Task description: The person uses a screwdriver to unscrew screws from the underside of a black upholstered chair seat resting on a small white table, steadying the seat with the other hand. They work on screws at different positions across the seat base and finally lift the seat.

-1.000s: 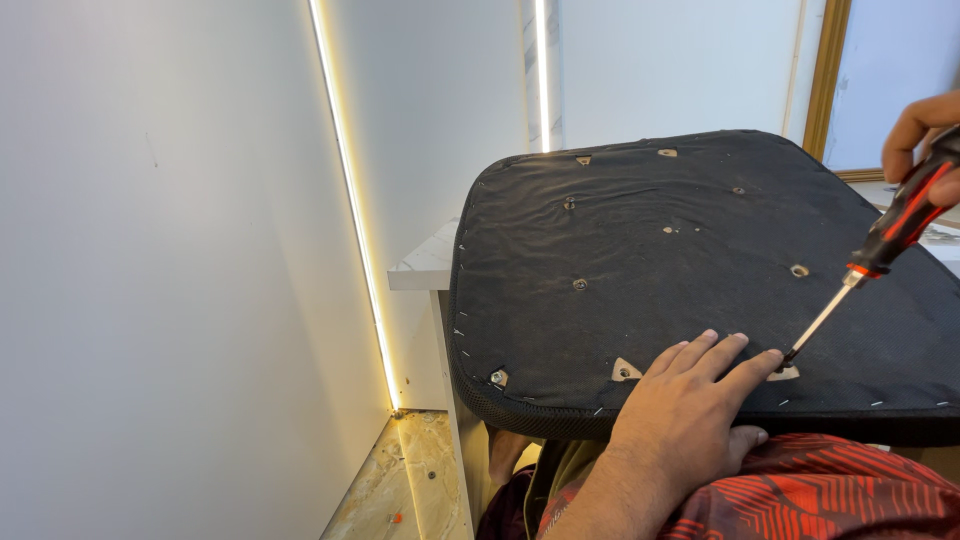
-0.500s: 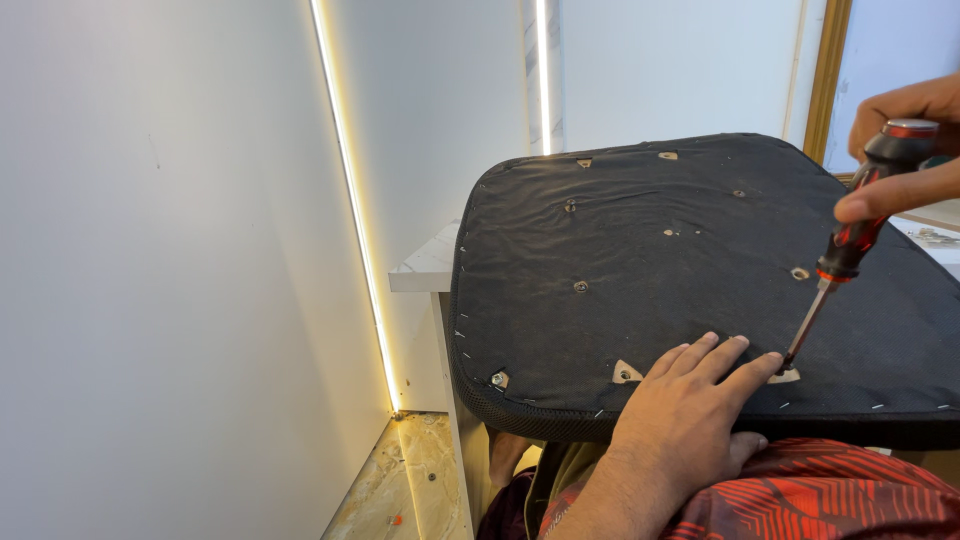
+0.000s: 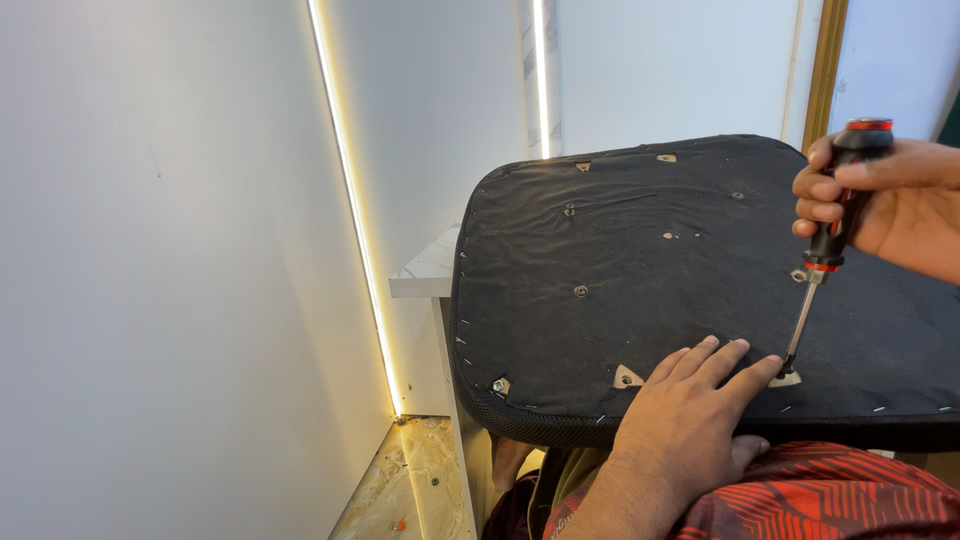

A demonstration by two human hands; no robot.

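Observation:
A black fabric-covered seat panel point(image 3: 640, 290) lies underside up across my lap, with stapled edges and several small metal fittings in it. My left hand point(image 3: 690, 420) rests flat on its near edge, fingertips beside a small metal bracket point(image 3: 787, 379). My right hand point(image 3: 885, 205) grips the black-and-red handle of a screwdriver point(image 3: 835, 225), held almost upright. Its tip sits on that bracket, right next to my left fingertips.
A white wall with a vertical lit strip point(image 3: 355, 250) stands to the left. Behind the panel a white shelf edge point(image 3: 425, 280) juts out. A marble-patterned floor point(image 3: 400, 490) shows below. My red patterned clothing point(image 3: 830, 500) fills the bottom right.
My right hand has come further into view and swung the screwdriver from a slant to nearly upright, its tip staying at the bracket. The left hand has stayed put.

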